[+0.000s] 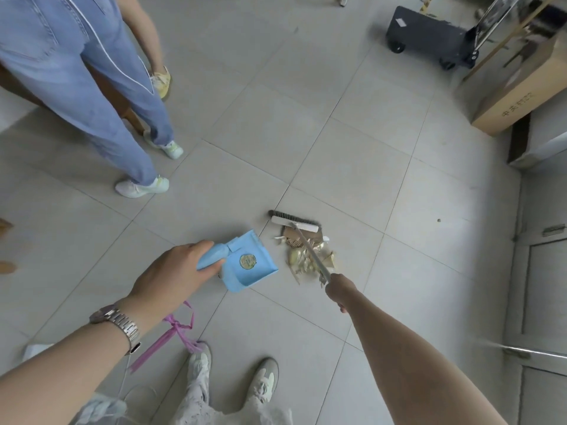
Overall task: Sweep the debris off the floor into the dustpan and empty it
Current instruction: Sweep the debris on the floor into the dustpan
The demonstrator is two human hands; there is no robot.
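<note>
A pile of tan debris (pixel 310 254), paper scraps and peels, lies on the grey tiled floor. A broom head (pixel 294 221) with dark bristles rests just beyond the pile, its pale handle running back over the debris into my right hand (pixel 339 291), which grips it. A light blue dustpan (pixel 250 262) with a round sticker sits on the floor left of the pile, its mouth facing away from the debris toward me. My left hand (pixel 175 271), with a metal watch on the wrist, holds the dustpan's handle.
A person in blue jeans and white shoes (pixel 141 187) stands at the left. A black wheeled case (pixel 429 36) and a cardboard box (pixel 518 96) sit at the back right. Cabinet doors line the right side. A purple ribbon (pixel 171 335) hangs near my feet (pixel 260 381).
</note>
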